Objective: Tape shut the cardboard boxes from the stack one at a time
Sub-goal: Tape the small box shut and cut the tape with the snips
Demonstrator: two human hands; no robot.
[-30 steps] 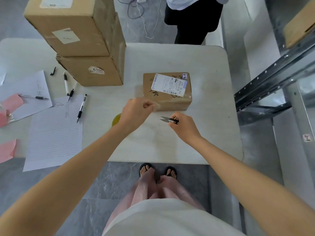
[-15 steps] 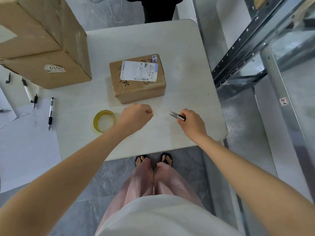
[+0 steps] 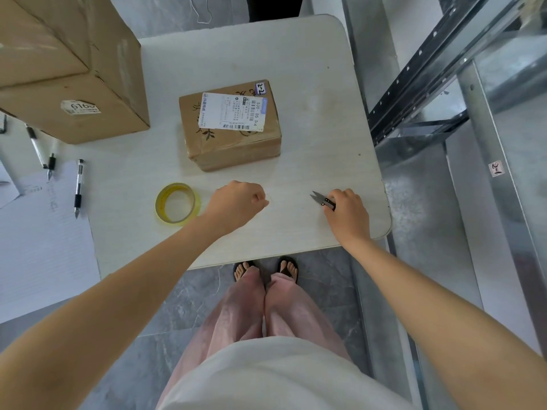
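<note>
Small box (image 3: 231,128): laid mid-way across the table (image 3: 325,113), within easy reach
Left hand (image 3: 239,202): clenched beside the tape roll (image 3: 176,204) (nothing seen held)
Right hand (image 3: 347,211): snips (image 3: 322,199) gripped, likely held ready for cutting tape

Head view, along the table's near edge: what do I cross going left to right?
Nearest pen → tape roll → left hand → snips → right hand.
</note>
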